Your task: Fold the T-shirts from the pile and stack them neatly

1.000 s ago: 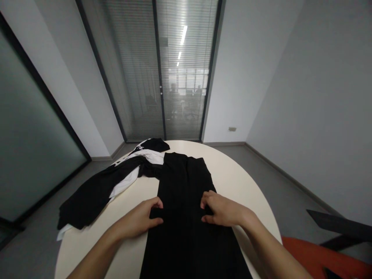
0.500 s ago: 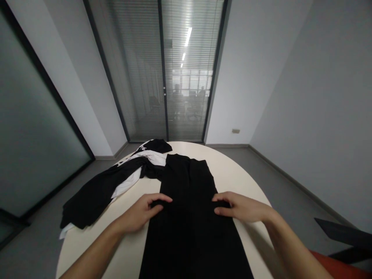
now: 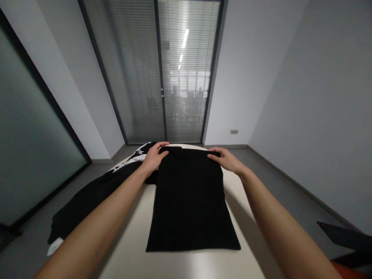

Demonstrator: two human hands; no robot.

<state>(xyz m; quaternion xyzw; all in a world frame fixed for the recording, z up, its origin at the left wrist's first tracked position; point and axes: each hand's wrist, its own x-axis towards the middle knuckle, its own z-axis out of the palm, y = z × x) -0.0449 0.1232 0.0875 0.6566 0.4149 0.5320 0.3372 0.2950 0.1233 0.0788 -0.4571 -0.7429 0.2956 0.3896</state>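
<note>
A plain black garment stretches away from me in a folded, roughly rectangular shape, its straight near edge above the table's front part. I cannot make out which kind of garment it is. My left hand pinches its far left corner between thumb and fingers. At the far right corner, my right hand grips it the same way. The cloth looks taut between the two hands. Left of it, partly behind my left forearm, lie black-and-white clothes with white markings.
The garments are on a pale table with a rounded far edge. Beyond it stands a glass partition with blinds. A grey wall rises on the right, and a dark object with something red below is at the lower right.
Both hands have moved forward to the table's far side, carrying the gripped fold of the black garment. Its near edge, earlier out of the picture, now shows on the table.
</note>
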